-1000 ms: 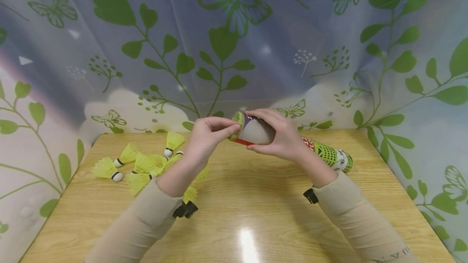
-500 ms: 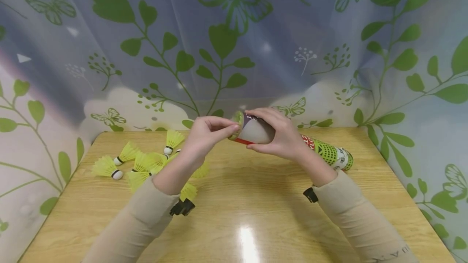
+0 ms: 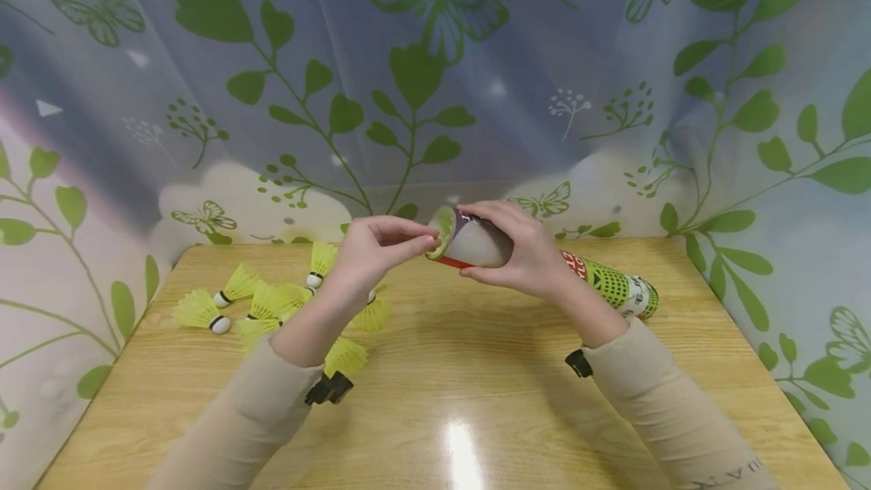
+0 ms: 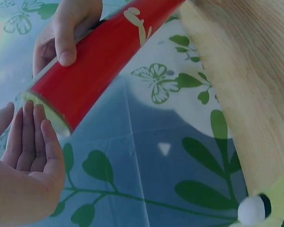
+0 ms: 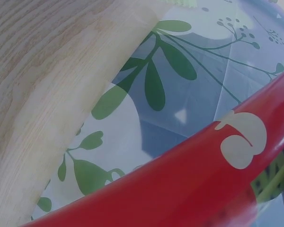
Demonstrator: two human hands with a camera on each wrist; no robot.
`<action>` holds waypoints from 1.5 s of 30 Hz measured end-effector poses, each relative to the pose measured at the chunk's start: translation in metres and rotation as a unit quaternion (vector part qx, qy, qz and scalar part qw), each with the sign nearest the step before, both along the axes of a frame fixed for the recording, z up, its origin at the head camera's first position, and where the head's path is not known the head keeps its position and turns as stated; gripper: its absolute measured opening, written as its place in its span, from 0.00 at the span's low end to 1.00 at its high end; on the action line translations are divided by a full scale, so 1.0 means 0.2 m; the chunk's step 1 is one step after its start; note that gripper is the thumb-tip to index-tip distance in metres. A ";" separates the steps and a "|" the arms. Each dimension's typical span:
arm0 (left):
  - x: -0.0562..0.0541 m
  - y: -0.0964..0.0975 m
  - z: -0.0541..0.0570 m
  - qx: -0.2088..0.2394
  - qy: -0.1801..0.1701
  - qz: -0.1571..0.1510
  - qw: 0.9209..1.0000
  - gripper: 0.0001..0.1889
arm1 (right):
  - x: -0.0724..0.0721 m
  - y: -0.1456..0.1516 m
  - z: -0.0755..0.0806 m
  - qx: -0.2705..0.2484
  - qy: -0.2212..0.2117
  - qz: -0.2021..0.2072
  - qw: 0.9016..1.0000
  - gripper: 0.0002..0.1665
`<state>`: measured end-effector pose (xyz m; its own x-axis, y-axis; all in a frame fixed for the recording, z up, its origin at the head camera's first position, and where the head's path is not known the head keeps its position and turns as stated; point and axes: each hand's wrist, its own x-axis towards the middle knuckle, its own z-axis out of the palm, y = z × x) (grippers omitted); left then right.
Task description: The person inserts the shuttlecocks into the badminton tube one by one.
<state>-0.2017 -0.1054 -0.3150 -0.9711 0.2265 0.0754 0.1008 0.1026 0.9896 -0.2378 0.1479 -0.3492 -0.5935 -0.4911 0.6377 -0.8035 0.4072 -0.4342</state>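
My right hand grips a shuttlecock tube that slants down to the right. In the left wrist view the tube shows a red side, and the thumb of the right hand lies across it. A pale yellow-green mouth faces left. My left hand is at that mouth, its fingertips right at the rim. From the left wrist, the fingers of the left hand look extended, the thumb stands apart, and nothing shows between them. The right wrist view has the red tube across its lower part.
Several yellow shuttlecocks with white heads lie on the left of the wooden table, partly behind the left forearm. The tube's green patterned far end reaches over the table's right side. A leaf-printed curtain stands behind.
The left hand has drawn back slightly to the left, so more of the tube's mouth shows. Its forearm shifted left too, uncovering a shuttlecock. The right hand and tube stay nearly still.
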 end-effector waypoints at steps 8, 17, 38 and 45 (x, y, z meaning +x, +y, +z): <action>0.03 -0.11 -0.03 -0.024 0.010 0.013 1.000 0.13 | 0.00 0.01 0.00 -0.011 -0.008 0.004 1.000 0.47; 0.06 -0.26 -0.14 -0.062 -0.032 0.044 0.997 0.15 | 0.00 0.01 0.01 -0.020 0.002 0.012 1.000 0.48; 0.18 -0.51 -0.53 -0.162 -0.065 0.101 0.980 0.17 | 0.01 0.01 0.00 -0.002 0.012 0.003 1.000 0.47; 0.23 -0.53 -0.60 -0.219 -0.035 0.115 0.968 0.12 | 0.01 0.01 -0.01 -0.002 0.018 0.011 1.000 0.48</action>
